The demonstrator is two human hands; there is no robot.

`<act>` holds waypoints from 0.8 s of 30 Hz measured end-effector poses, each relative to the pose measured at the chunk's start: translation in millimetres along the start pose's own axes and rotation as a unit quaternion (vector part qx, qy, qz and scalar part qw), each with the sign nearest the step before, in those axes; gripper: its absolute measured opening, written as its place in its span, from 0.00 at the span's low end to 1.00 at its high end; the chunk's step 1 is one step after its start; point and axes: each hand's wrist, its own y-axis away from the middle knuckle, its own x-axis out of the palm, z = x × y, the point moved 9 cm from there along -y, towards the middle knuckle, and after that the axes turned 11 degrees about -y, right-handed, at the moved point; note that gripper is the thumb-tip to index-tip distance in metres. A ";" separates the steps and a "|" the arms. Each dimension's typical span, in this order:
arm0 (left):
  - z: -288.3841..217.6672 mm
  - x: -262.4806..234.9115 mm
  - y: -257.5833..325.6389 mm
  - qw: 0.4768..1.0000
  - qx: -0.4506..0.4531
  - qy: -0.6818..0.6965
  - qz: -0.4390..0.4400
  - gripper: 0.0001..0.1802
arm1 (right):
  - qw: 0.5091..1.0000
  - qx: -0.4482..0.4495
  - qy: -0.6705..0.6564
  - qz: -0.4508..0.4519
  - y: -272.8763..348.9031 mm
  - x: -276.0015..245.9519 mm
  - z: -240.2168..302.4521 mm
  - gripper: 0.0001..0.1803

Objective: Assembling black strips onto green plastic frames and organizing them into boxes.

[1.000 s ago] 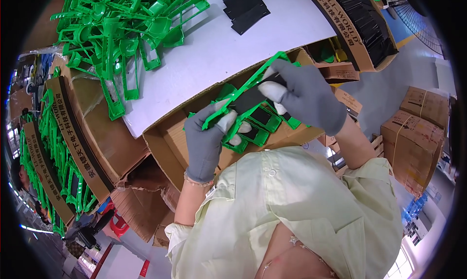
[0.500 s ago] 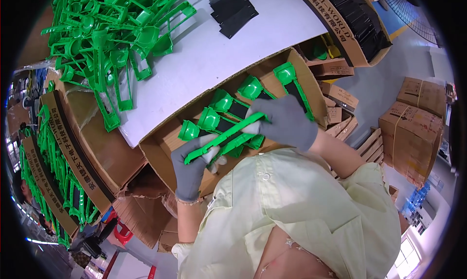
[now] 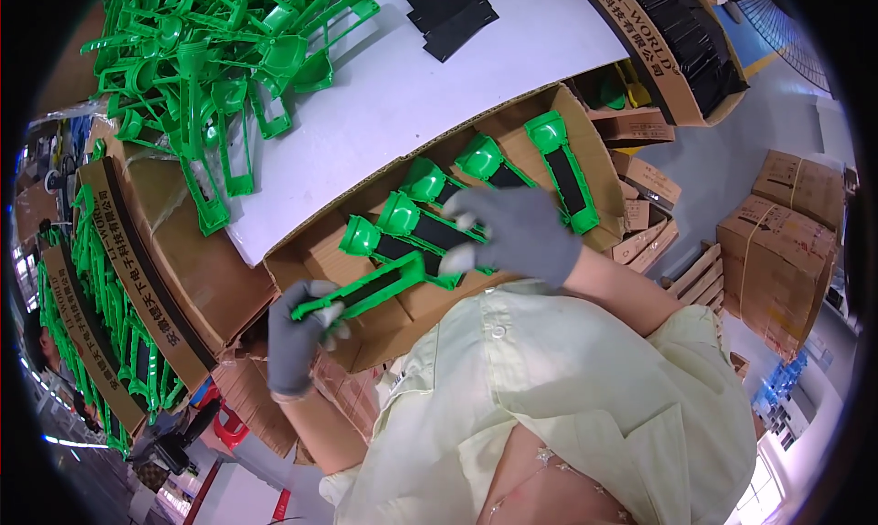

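My left hand [image 3: 293, 342], in a grey glove with pale fingertips, grips one end of a green plastic frame [image 3: 413, 267] that has a dark strip along its middle. The frame is held at a slant over an open cardboard box [image 3: 302, 262]. My right hand [image 3: 529, 237], gloved alike, has its fingers apart just right of the frame's far end and holds nothing. Several green parts with cupped ends and black panels lie in the box; one green part [image 3: 546, 132] rests at its right end. My right hand partly hides the middle ones.
Behind the box, a white table [image 3: 366, 113] carries a heap of green frames [image 3: 192, 58] and some black sheets [image 3: 448, 17]. A carton of black pieces [image 3: 690, 31] stands far right. Cartons of green parts [image 3: 119, 278] are at left, stacked boxes [image 3: 773, 260] at right.
My left hand has moved left and down with the green frame. My right hand has let go of the frame's other end and its fingers have spread.
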 end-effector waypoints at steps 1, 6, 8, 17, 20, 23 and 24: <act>0.0 -7.1 -6.0 1.000 -0.002 0.001 -0.003 0.11 | 0.996 -0.024 0.071 -0.052 -2.4 -17.9 1.6 0.19; -0.6 -6.6 -48.1 0.980 -0.008 -0.200 -0.005 0.17 | 0.937 0.069 0.343 -0.011 0.4 -25.0 -43.6 0.21; -8.1 -6.6 -60.4 0.949 0.049 -0.294 -0.104 0.23 | 0.932 0.083 0.353 -0.024 6.3 -26.2 -48.9 0.19; -49.2 80.7 -76.6 0.971 0.142 -0.153 -0.113 0.26 | 0.956 0.119 0.264 -0.039 17.8 -46.1 -44.1 0.14; -73.6 77.5 -58.8 0.918 0.230 -0.282 -0.156 0.31 | 0.968 0.124 0.204 -0.080 15.7 -75.1 -21.9 0.13; -115.5 28.7 -51.6 0.890 0.200 -0.376 -0.164 0.18 | 0.968 0.045 0.212 -0.128 1.4 -113.2 -3.4 0.12; -130.5 4.3 -55.2 0.898 0.193 -0.335 -0.209 0.18 | 0.966 0.070 0.218 -0.122 -11.6 -123.9 -3.6 0.11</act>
